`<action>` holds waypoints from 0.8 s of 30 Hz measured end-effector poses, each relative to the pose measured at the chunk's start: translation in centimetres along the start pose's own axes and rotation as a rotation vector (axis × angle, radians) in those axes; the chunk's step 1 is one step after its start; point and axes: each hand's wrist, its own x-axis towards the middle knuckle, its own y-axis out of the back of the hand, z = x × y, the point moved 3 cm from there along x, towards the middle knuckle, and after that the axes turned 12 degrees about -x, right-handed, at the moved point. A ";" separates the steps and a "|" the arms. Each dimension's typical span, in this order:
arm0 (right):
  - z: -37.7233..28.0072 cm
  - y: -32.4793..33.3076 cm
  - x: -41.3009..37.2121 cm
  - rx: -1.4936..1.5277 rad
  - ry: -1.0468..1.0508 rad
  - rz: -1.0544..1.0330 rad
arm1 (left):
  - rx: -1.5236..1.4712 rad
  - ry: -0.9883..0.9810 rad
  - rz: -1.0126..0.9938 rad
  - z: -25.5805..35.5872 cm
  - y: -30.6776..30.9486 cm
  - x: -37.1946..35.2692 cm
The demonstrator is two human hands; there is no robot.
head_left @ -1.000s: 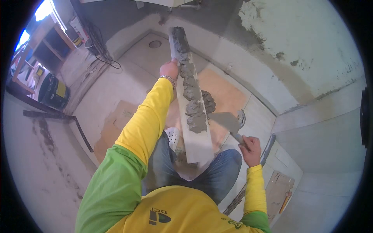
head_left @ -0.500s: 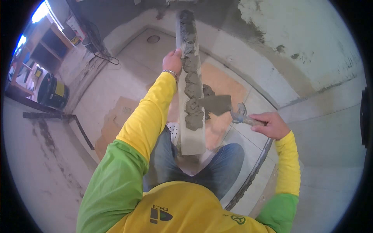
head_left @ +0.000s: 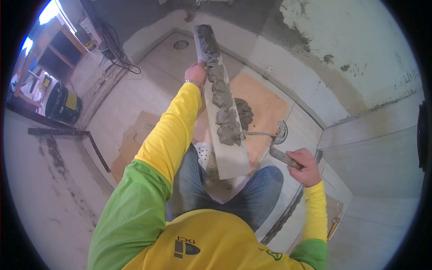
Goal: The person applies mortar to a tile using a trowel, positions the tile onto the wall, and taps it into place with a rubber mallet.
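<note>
A long pale tile strip [head_left: 231, 159] slants away from my knees, with a lumpy band of grey mortar [head_left: 220, 94] along its upper face. My left hand [head_left: 196, 73] grips the strip's left edge in its upper half. My right hand [head_left: 306, 167] is wrapped round the handle of a trowel [head_left: 282, 157]. The trowel's blade is turned edge-on, and its tip touches the mortar near the lower end of the band. Behind the strip, a mortar heap [head_left: 244, 113] rests on a tan board [head_left: 263, 101].
A black bucket [head_left: 64, 106] stands at the left beside a wooden frame. A floor drain [head_left: 181, 45] lies beyond the strip. Torn cardboard [head_left: 137, 135] is on the floor at the left. An orange-handled tool [head_left: 333, 227] lies at the lower right. Walls enclose the floor.
The strip has tilted, its near end shifting right and its far end left. My right hand has moved down and slightly left, and the trowel blade has turned from flat to edge-on.
</note>
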 end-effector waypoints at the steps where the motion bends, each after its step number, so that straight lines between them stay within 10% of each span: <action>1: -0.1 -1.1 -0.2 -0.051 0.020 0.045 | 0.000 0.001 0.000 0.3 0.1 -0.4; 6: 1.4 -5.1 -2.0 -0.111 -0.036 0.169 | 0.442 -0.094 -0.066 -1.1 0.0 1.1; 12: 6.3 -4.3 -3.6 -0.315 -0.111 0.318 | 0.310 0.028 -0.016 -1.0 1.8 2.7; 24: 17.1 -14.8 11.4 -0.632 -0.660 -0.439 | 0.369 -0.224 0.093 1.8 4.2 2.0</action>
